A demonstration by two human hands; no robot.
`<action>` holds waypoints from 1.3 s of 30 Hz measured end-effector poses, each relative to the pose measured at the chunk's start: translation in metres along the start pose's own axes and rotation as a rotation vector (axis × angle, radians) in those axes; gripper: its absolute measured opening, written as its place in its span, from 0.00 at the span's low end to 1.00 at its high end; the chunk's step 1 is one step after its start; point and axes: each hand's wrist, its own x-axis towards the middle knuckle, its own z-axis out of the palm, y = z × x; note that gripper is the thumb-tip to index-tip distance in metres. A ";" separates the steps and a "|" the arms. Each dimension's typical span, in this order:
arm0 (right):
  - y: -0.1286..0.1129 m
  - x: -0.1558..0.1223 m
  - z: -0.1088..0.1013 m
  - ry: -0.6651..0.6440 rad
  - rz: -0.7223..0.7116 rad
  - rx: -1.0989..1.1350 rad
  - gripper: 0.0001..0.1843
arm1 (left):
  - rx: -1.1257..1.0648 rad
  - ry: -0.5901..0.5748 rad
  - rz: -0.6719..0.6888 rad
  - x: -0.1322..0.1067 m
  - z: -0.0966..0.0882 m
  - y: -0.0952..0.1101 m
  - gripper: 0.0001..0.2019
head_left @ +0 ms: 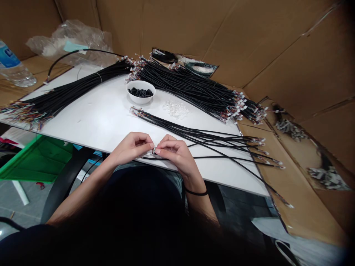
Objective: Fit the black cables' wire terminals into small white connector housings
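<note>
Near the table's front edge, my left hand (pixel 135 147) and my right hand (pixel 174 150) meet with fingers pinched. Between their fingertips is the wired end of a cable, with a small white connector (pixel 154 150) that is too small to make out clearly. A black cable (pixel 210 157) runs to the right from beneath my right hand. Just beyond the hands lies a loose group of black cables (pixel 177 128) with white connectors at their ends. A pile of small white connector housings (pixel 175 109) sits behind that group.
A white bowl (pixel 141 99) holds short black tube pieces. Large black cable bundles lie at the back left (pixel 80 87) and back right (pixel 188 83) of the white table (pixel 97 122). A water bottle (pixel 13 66), plastic bag (pixel 74 37), green bin (pixel 36 159) and cardboard walls (pixel 249 37) surround it.
</note>
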 end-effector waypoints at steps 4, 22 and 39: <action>0.001 0.000 0.000 0.003 -0.011 -0.014 0.07 | 0.054 -0.009 0.024 0.000 0.001 -0.004 0.08; 0.004 0.001 0.000 -0.019 -0.033 -0.062 0.06 | 0.159 -0.028 0.041 0.000 0.001 -0.008 0.04; 0.010 0.003 0.004 -0.021 -0.098 -0.172 0.05 | 0.336 -0.007 0.088 0.003 0.001 -0.014 0.05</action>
